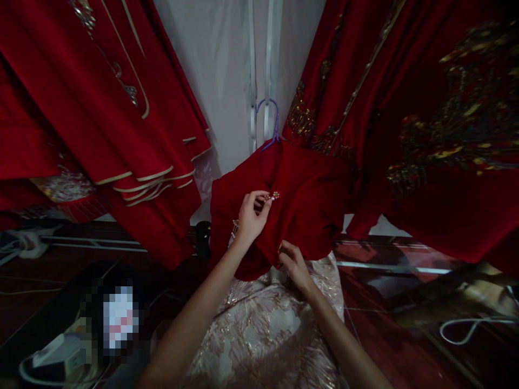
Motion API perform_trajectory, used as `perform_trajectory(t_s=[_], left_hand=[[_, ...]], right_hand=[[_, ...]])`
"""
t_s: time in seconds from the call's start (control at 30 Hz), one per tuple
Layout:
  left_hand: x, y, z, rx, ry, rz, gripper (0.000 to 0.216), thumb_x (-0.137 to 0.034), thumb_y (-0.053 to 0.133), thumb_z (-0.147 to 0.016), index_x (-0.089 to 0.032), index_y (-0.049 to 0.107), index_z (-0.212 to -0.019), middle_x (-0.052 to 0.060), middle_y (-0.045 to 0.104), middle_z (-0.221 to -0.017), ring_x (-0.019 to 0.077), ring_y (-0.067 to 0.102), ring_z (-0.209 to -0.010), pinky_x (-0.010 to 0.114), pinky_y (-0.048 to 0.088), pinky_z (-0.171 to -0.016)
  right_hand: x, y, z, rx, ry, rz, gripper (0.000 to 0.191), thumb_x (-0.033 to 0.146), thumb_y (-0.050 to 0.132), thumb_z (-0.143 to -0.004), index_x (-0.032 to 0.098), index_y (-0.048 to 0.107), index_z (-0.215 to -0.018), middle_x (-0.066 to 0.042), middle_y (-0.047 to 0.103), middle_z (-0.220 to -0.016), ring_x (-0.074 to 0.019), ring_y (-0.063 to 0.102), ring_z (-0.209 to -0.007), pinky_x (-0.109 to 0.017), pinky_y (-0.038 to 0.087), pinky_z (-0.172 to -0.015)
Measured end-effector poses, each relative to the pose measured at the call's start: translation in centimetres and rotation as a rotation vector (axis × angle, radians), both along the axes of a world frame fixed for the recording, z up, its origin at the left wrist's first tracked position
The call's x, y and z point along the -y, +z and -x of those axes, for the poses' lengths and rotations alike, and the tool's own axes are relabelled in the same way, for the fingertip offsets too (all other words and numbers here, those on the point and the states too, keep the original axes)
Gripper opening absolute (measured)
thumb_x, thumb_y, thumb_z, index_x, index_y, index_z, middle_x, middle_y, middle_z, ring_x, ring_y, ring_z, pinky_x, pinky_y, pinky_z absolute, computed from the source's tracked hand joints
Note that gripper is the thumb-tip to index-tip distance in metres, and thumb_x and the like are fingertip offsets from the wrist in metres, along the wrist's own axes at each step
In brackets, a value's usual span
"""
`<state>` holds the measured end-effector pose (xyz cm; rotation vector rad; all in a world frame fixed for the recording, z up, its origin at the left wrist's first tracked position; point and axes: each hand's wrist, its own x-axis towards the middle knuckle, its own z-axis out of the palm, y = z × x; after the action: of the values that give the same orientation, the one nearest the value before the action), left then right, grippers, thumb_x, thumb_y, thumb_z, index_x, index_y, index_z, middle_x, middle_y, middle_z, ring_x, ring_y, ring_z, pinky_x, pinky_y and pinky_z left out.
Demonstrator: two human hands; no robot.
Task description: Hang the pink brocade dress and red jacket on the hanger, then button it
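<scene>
A red garment (308, 183) with an open V-shaped neck hangs on a purple hanger (277, 121) in front of me. At its neckline my left hand (252, 216) pinches a small beaded ornament (272, 196) with pale and gold-coloured beads. Lower on the front, my right hand (292, 262) has its fingers closed at the garment's edge, gripping the red cloth. A pale beaded trim (234, 228) shows beside my left wrist. Below the red garment spreads a shiny cream patterned fabric (259, 335), partly under my forearms.
Red garments with pale piping (133, 135) hang at the left. More red garments with gold beadwork (466, 119) hang at the right. Metal rails (397, 267) run low over the dark red tiled floor (381, 329). A white cord loop (458, 330) lies at the lower right.
</scene>
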<state>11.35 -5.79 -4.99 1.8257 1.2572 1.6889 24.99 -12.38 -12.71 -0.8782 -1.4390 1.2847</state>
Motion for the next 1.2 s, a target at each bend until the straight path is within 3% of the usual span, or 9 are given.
perform_trajectory(t_s=[0.1, 0.2, 0.37, 0.6, 0.7, 0.8, 0.97, 1.07, 1.2], left_hand=[[-0.7, 1.8, 1.0, -0.422, 0.057, -0.118, 0.019, -0.029, 0.054, -0.084, -0.023, 0.062, -0.099, 0.008, 0.055, -0.093, 0.0209, 0.051, -0.090, 0.034, 0.044, -0.080], [-0.9, 2.9, 1.6, -0.635, 0.022, -0.184, 0.016, -0.029, 0.056, -0.082, -0.024, 0.062, -0.096, 0.008, 0.054, -0.097, 0.0228, 0.048, -0.096, 0.037, 0.041, -0.085], [-1.0, 4.4, 1.8, -0.717, -0.098, -0.244, 0.013, -0.024, 0.057, -0.080, -0.022, 0.059, -0.092, 0.005, 0.058, -0.104, 0.0210, 0.049, -0.101, 0.038, 0.035, -0.093], [-1.8, 4.9, 2.3, -0.696, -0.206, -0.241, 0.009, -0.025, 0.051, -0.083, -0.022, 0.059, -0.087, 0.001, 0.061, -0.083, 0.0160, 0.056, -0.085, 0.042, 0.026, -0.106], [-2.4, 5.0, 2.4, -0.739, -0.250, -0.264, 0.012, -0.023, 0.048, -0.083, -0.022, 0.060, -0.085, 0.000, 0.058, -0.074, 0.0155, 0.056, -0.077, 0.042, 0.024, -0.109], [-3.0, 5.1, 2.3, -0.834, -0.294, -0.302, 0.020, -0.018, 0.042, -0.085, -0.024, 0.060, -0.090, 0.000, 0.058, -0.071, 0.0157, 0.057, -0.075, 0.040, 0.025, -0.109], [-4.1, 5.4, 2.0, -0.985, -0.181, -0.312, 0.021, -0.017, 0.040, -0.084, -0.015, 0.058, -0.095, 0.005, 0.061, -0.071, 0.0184, 0.060, -0.073, 0.038, 0.035, -0.098], [-4.3, 5.2, 2.4, -1.049, -0.130, -0.202, 0.020, -0.021, 0.042, -0.082, -0.012, 0.059, -0.089, 0.007, 0.061, -0.063, 0.0203, 0.061, -0.066, 0.035, 0.041, -0.085], [-4.8, 4.4, 4.5, -1.029, -0.074, -0.137, 0.018, -0.022, 0.049, -0.075, -0.014, 0.059, -0.062, 0.010, 0.058, -0.052, 0.0235, 0.060, -0.063, 0.037, 0.040, -0.077]], right_hand=[[0.1, 0.1, 0.0, 0.022, 0.001, -0.020, 0.004, 0.018, 0.046, -0.069, 0.019, 0.046, -0.065, 0.003, 0.047, -0.062, -0.0107, 0.043, -0.057, -0.020, 0.036, -0.053], [0.2, 0.1, 0.2, 0.048, -0.001, -0.040, 0.004, 0.019, 0.047, -0.071, 0.018, 0.048, -0.067, 0.003, 0.048, -0.063, -0.0104, 0.043, -0.057, -0.020, 0.036, -0.053], [0.4, 0.4, 0.6, 0.115, -0.011, -0.054, 0.005, 0.017, 0.048, -0.071, 0.018, 0.047, -0.067, 0.003, 0.048, -0.062, -0.0106, 0.044, -0.058, -0.020, 0.036, -0.054], [0.4, 0.6, 0.6, 0.192, -0.062, -0.097, 0.004, 0.017, 0.047, -0.071, 0.019, 0.049, -0.068, 0.003, 0.052, -0.062, -0.0107, 0.048, -0.057, -0.020, 0.038, -0.053], [0.8, 2.4, -0.3, 0.371, 0.007, -0.195, 0.005, 0.015, 0.052, -0.069, 0.019, 0.054, -0.070, 0.002, 0.056, -0.062, -0.0111, 0.052, -0.056, -0.021, 0.040, -0.053], [0.8, 6.2, -1.5, 0.547, 0.075, -0.345, 0.006, 0.016, 0.055, -0.071, 0.020, 0.059, -0.071, 0.003, 0.059, -0.062, -0.0117, 0.055, -0.057, -0.023, 0.044, -0.059], [-3.3, 12.2, -0.4, 0.287, -0.251, -0.564, 0.011, 0.026, 0.051, -0.082, 0.019, 0.059, -0.086, -0.004, 0.062, -0.095, -0.0154, 0.059, -0.091, -0.029, 0.047, -0.084], [-7.1, 12.9, 2.0, 0.141, -0.288, -0.469, 0.029, 0.038, 0.050, -0.084, 0.019, 0.052, -0.106, -0.009, 0.060, -0.107, -0.0165, 0.058, -0.097, -0.033, 0.047, -0.089], [-9.9, 11.6, 3.7, 0.311, -0.415, -0.442, 0.062, 0.053, 0.052, -0.079, 0.009, 0.043, -0.122, -0.022, 0.046, -0.127, -0.0300, 0.041, -0.123, -0.049, 0.033, -0.101]])
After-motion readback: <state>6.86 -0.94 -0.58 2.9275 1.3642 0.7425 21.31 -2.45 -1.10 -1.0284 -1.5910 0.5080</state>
